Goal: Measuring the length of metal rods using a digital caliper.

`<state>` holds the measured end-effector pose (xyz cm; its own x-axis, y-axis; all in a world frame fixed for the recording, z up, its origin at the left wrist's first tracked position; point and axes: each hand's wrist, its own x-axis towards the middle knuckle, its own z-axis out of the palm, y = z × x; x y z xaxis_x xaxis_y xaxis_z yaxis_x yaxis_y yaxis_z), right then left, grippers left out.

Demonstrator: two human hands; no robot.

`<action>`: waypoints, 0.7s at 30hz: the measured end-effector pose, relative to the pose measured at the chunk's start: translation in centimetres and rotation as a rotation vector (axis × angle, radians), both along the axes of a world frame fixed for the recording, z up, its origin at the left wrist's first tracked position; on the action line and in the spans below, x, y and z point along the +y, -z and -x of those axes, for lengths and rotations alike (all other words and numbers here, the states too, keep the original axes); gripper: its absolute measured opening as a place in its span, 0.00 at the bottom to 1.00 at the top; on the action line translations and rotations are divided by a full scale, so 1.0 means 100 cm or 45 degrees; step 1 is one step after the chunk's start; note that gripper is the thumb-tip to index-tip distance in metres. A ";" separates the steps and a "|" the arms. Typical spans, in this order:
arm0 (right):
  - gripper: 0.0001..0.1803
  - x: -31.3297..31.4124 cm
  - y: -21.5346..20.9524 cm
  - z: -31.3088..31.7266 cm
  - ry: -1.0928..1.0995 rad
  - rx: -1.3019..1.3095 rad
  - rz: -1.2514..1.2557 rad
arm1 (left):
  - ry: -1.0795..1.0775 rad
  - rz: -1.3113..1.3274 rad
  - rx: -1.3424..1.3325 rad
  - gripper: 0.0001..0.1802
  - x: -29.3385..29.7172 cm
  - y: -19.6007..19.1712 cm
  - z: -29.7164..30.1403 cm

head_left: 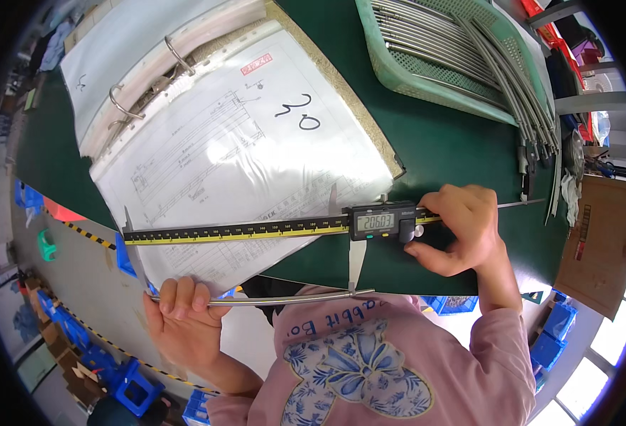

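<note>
From my remote seat, my left hand point(181, 312) covers one end of the thin metal rod point(284, 299), so I cannot see where it ends. My right hand point(462, 231) hides the caliper point(270, 228) beam behind the display, and the thumb wheel is mostly under my thumb. The drawing's fine lines in the open binder point(206, 128) are too small to make out. The green basket point(434, 64) is cut off by the top edge, its far side unseen. Things beyond the table's right end blur into the dark rim.
</note>
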<state>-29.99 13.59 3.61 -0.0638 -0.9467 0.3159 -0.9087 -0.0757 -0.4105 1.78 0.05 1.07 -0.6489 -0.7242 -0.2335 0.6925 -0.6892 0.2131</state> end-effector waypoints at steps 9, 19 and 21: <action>0.19 -0.002 0.001 -0.002 0.009 -0.009 -0.030 | -0.002 0.000 -0.006 0.19 0.000 0.001 0.000; 0.19 0.000 0.002 -0.003 0.010 -0.011 -0.040 | -0.025 -0.005 -0.031 0.20 0.001 0.001 0.000; 0.19 -0.002 0.001 -0.004 0.009 -0.014 -0.042 | -0.004 -0.034 -0.013 0.19 0.000 0.004 0.002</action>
<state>-29.59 13.44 3.49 -0.0740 -0.9561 0.2834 -0.9046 -0.0553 -0.4228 1.60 0.03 0.70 -0.6439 -0.7197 -0.2597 0.6926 -0.6925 0.2019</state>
